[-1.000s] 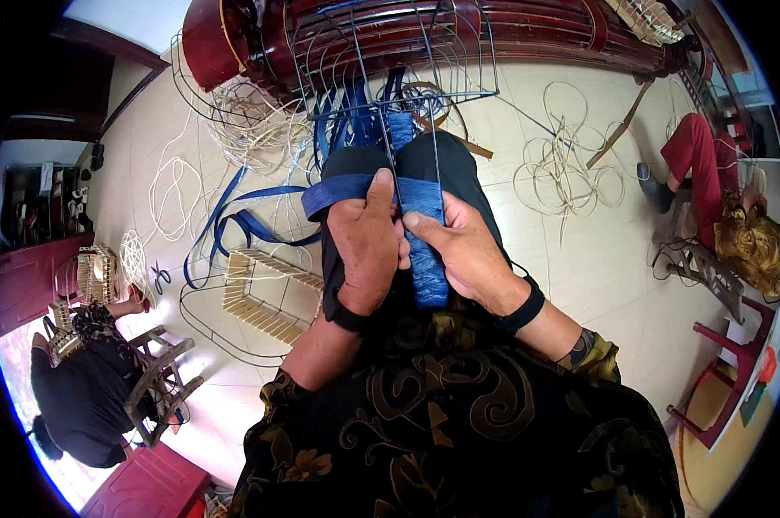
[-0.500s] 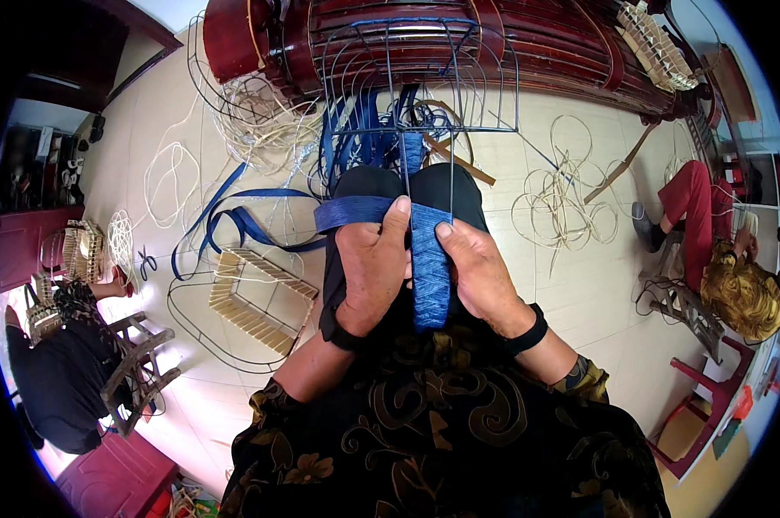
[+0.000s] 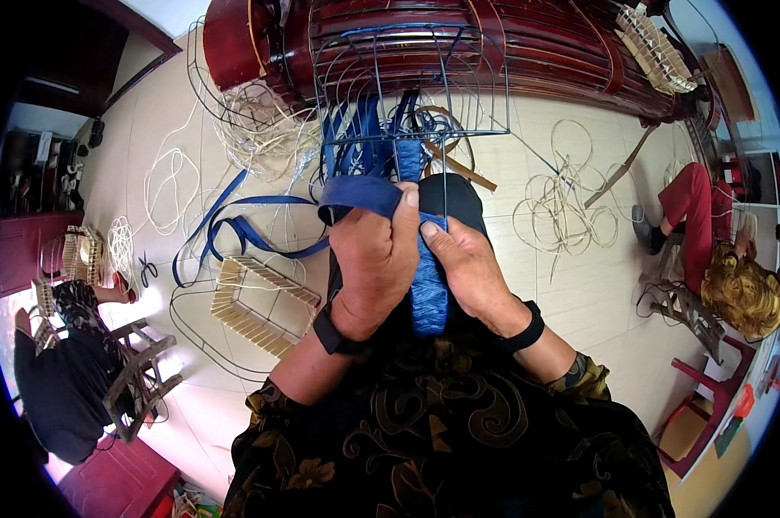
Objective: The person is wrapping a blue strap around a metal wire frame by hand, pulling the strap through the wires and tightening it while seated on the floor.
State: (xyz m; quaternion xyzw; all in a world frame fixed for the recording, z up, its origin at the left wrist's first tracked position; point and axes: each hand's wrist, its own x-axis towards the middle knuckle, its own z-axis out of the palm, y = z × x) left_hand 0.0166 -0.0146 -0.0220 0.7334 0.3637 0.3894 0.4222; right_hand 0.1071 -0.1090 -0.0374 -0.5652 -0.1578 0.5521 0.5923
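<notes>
The flat, ribbon-like strap (image 3: 364, 197) was deep blue. The long, narrow, woven blue band (image 3: 430, 302) was brighter, with a slanting criss-cross pattern. The box-shaped wire frame (image 3: 485, 133) was dark. The loose black fabric shirt (image 3: 459, 423) carried brown scrolls and flowers.

The floor (image 3: 597, 293) is laid with pale tiles, brightly lit at the left. The far side is occupied by glossy dark-red slatted furniture (image 3: 554, 47). A white wall (image 3: 161, 12) is seen at the upper left, with a wooden stool (image 3: 153, 353) placed below.
</notes>
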